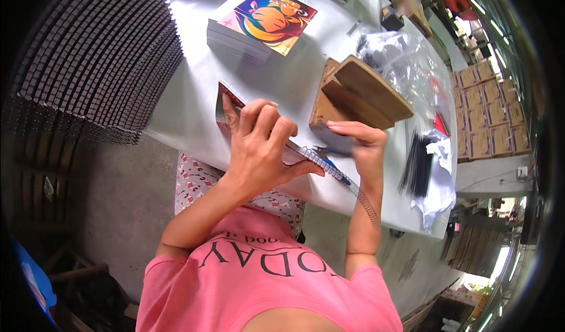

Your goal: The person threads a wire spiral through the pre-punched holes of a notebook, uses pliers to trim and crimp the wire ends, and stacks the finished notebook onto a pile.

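My left hand (257,138) is closed around a spiral notebook (224,118), held on edge over the near side of the table. Its fingers press the upper side, and the thumb reaches along the bound edge. A wire spiral coil (331,168) runs along that edge, and its loose end hangs past the notebook toward my right forearm. My right hand (369,146) is beside the coil, fingers bent together and blurred by motion. Between them is a grey and dark shape I cannot make out. A dark piece with some blue (327,153) shows just left of the fingers.
Beyond my hands stands a wooden stand (360,90). A stack of notebooks with a colourful cover (271,20) lies at the far side. Black coils (415,161) and clear plastic bags (400,55) lie on the right. A large stack of wire-edged items (106,55) rises at left.
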### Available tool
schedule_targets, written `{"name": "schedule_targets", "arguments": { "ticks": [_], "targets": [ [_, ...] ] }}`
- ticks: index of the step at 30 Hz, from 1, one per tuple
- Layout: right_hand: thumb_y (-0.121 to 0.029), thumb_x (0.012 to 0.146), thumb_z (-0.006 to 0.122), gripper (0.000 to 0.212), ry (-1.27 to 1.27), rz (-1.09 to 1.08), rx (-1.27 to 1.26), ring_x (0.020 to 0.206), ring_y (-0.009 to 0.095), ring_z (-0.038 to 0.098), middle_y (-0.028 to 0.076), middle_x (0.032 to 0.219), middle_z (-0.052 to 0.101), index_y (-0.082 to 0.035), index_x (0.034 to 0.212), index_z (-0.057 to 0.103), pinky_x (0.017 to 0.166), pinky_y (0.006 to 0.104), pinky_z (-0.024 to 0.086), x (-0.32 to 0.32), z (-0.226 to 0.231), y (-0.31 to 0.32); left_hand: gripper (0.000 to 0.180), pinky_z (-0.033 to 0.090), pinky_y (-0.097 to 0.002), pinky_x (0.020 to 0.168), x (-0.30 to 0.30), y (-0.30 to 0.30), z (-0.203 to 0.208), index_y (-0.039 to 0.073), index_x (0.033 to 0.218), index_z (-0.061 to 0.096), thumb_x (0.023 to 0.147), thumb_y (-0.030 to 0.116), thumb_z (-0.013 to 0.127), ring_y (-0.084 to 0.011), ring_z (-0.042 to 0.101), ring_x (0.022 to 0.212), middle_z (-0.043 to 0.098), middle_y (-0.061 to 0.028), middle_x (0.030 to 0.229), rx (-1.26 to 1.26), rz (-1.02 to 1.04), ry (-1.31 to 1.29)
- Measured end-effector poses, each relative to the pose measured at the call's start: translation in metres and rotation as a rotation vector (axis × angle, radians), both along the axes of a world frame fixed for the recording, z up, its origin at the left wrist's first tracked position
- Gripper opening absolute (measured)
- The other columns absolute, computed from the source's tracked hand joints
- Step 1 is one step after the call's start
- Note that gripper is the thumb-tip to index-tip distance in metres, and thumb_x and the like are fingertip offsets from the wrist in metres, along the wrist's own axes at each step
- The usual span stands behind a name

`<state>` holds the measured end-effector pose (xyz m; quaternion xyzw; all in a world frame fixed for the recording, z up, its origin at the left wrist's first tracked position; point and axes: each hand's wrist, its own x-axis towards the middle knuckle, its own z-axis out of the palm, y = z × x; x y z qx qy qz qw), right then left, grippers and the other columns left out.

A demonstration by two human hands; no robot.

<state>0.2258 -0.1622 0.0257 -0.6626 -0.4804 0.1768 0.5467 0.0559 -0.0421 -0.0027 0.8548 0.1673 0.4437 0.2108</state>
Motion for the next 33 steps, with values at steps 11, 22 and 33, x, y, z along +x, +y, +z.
{"name": "schedule_targets", "arguments": {
  "ticks": [11,22,33],
  "targets": [
    [0.008,0.072,0.064,0.017,0.121,0.087,-0.096,0.087,0.027,0.065,0.02,0.092,0.067,0.004,0.088,0.069,0.083,0.0366,0.051,-0.017,0.007,0.025,0.078,0.008,-0.0735,0.094,-0.002,0.012,0.003,0.012,0.098,0.053,0.047,0.069,0.069,-0.0293,0.04,0.111,0.045,-0.0077,0.097,0.033,0.091,0.018],
    [0.014,0.066,0.052,0.033,0.596,0.636,0.519,0.084,0.023,0.066,0.019,0.091,0.068,0.0,0.09,0.071,0.084,0.028,0.049,-0.02,-0.004,0.045,0.056,0.04,-0.0451,0.079,-0.015,0.052,0.008,0.009,0.071,0.055,0.033,0.035,0.086,-0.0322,0.037,0.105,0.039,-0.0106,0.106,-0.118,0.033,-0.052],
    [0.012,0.065,0.056,0.029,0.388,0.291,0.24,0.083,0.021,0.067,0.014,0.091,0.069,0.003,0.088,0.07,0.077,0.0267,0.051,-0.021,0.007,0.061,0.064,0.045,-0.0383,0.067,-0.015,0.058,-0.006,0.008,0.078,0.051,0.038,0.039,0.09,-0.0263,0.044,0.08,0.033,-0.0125,0.11,-0.187,0.015,-0.167]
  ]
}}
